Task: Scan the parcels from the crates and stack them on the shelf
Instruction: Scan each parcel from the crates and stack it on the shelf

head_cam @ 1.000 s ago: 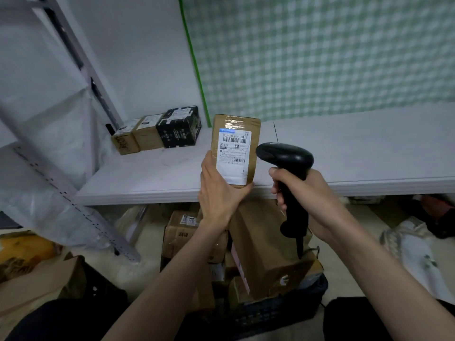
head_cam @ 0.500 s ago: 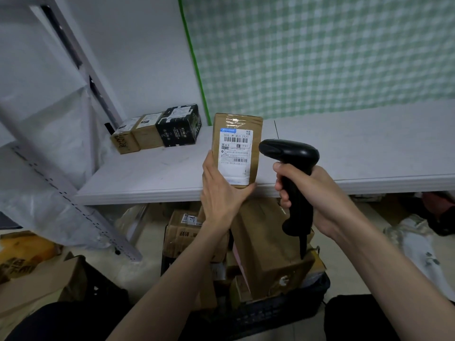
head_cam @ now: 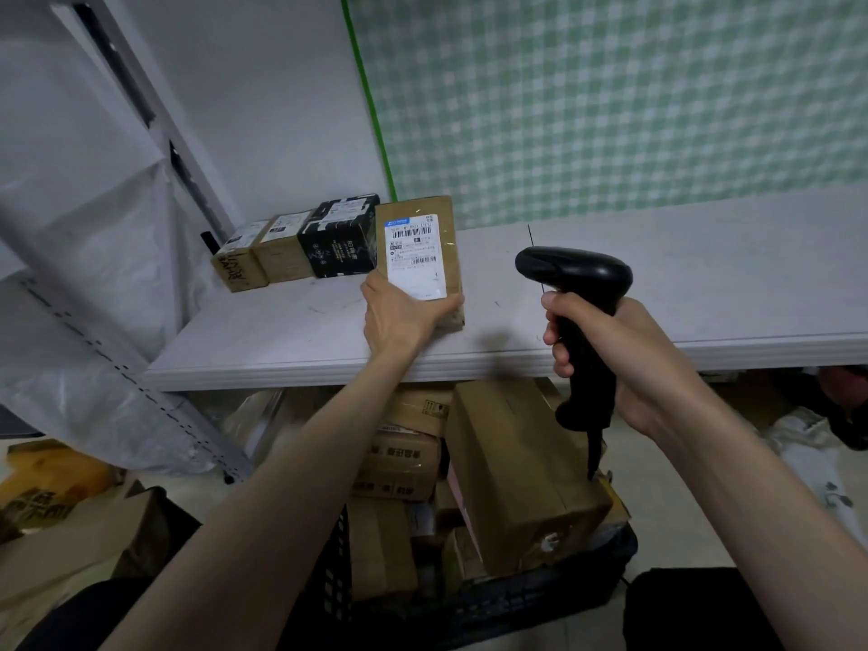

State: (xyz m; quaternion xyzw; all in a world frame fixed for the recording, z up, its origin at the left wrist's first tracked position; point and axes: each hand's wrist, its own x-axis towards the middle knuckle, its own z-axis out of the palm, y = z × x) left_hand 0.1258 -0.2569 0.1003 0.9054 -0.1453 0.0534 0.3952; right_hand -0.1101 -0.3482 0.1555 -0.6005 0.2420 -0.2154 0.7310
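Note:
My left hand (head_cam: 399, 317) grips the lower end of a small brown parcel (head_cam: 420, 256) with a white barcode label, held upright over the white shelf (head_cam: 610, 293). It stands just right of three parcels lined up at the shelf's back left: two brown boxes (head_cam: 263, 258) and a black box (head_cam: 340, 239). My right hand (head_cam: 606, 350) holds a black barcode scanner (head_cam: 580, 317) by its handle, to the right of the parcel, its head pointing left. Below the shelf a black crate (head_cam: 493, 608) holds several brown parcels (head_cam: 512, 472).
A slanted grey shelf upright (head_cam: 117, 354) and white plastic sheeting (head_cam: 80, 256) stand at the left. Cardboard pieces (head_cam: 56, 533) lie on the floor at the lower left. A green checked wall (head_cam: 610, 96) backs the shelf. Bags lie on the floor at the right (head_cam: 822, 439).
My left hand has carried the parcel up and left, from in front of the shelf edge to over the shelf beside the black box. The scanner has stayed to its right.

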